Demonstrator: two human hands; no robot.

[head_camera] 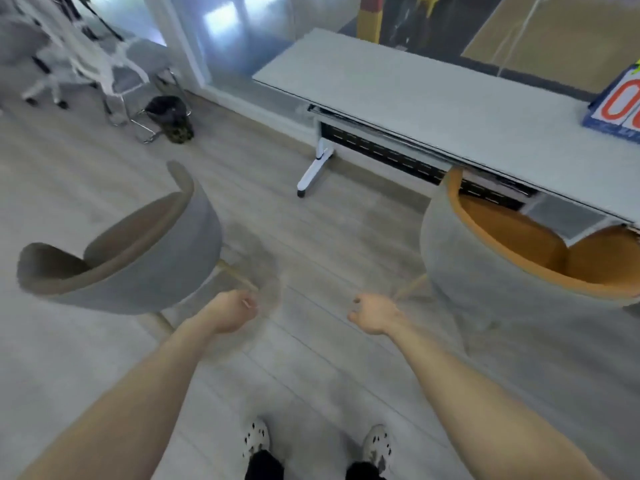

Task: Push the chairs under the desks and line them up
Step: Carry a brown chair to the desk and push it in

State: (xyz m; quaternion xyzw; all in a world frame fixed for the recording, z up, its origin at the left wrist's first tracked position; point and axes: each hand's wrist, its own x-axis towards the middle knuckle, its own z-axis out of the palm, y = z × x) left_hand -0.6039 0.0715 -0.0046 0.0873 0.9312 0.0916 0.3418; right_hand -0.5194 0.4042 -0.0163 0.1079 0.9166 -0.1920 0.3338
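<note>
Far to the left of the long grey desk, near a glass wall, white-framed office chairs and a dark bin stand bunched together; whether they belong to the job cannot be told. Nearer the camera and well apart from the desk's left end, a grey tub chair with a taupe lining stands out on the open floor, its seat turned away from the desk, so this one looks wholly undone.

At centre, a person stands between the two tub chairs with both arms stretched forward. The left hand hangs just beside the taupe chair's leg with fingers loosely curled and nothing in them; it does not appear to touch the chair. The right hand is likewise half-curled and empty, near the second chair but apart from it.

To the right, a grey tub chair with an orange lining faces the desk, the front of its seat tucked beneath the desk's near edge while its back still stands clear. By that showing, this chair is largely in place, though it may want a further push and squaring. A blue scoreboard with red numerals rests on the desk's right end.

One chair seems nearly done; the other remains to be turned, brought over and lined up alongside.
</note>
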